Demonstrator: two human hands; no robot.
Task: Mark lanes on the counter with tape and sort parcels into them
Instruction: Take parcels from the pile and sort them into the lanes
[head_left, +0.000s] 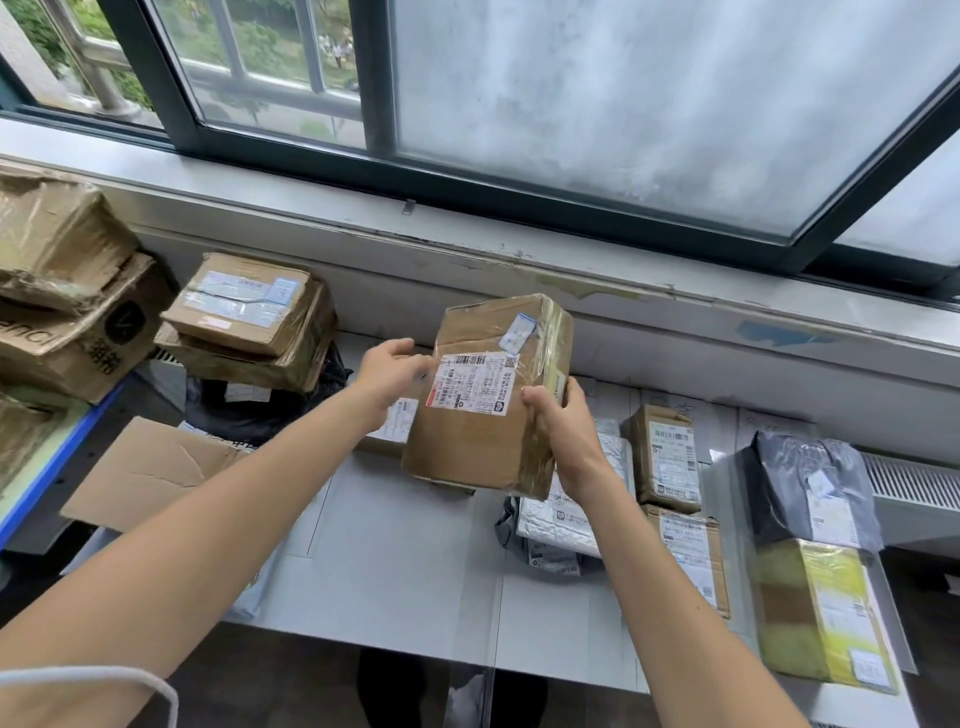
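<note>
Grip, right: my right hand (563, 426) clamps the cardboard parcel (488, 441) at its lower right edge. Thumb sits on the upper face just beside the shipping label (470, 383); fingers wrap round the side, out of sight.
Grip, left: my left hand (389, 371) holds the parcel's left edge at label height. Fingers curl behind that edge, partly hidden.
Parcel position: mid frame, between both hands, lifted clear of the counter (405, 571), far end tilted up toward the window (623, 104).
Parcel face: label toward me, small blue-edged sticker (519, 331) near the upper right corner, clear tape down the right edge.
Below parcel: small box (389, 431) on the counter, partly hidden by the parcel and my left wrist.
Right of centre: white bubble mailer (566, 519) lying on a grey bag (550, 558), just below my right hand.
Further right: two small labelled boxes (667, 457), one nearer me than the other; touching or not, cannot tell.
Right edge: dark poly bag (810, 488), yellow-taped box (821, 613) in front of it at lower right.
Left centre: two-box stack (249, 322) sitting on a black bag (260, 410).
Upper left: large crushed cartons (67, 291), piled.
Lower left: flat cardboard sheet (156, 467), beside my left forearm.
Counter lines: thin lines run front to back on the surface; cannot tell whether tape.
</note>
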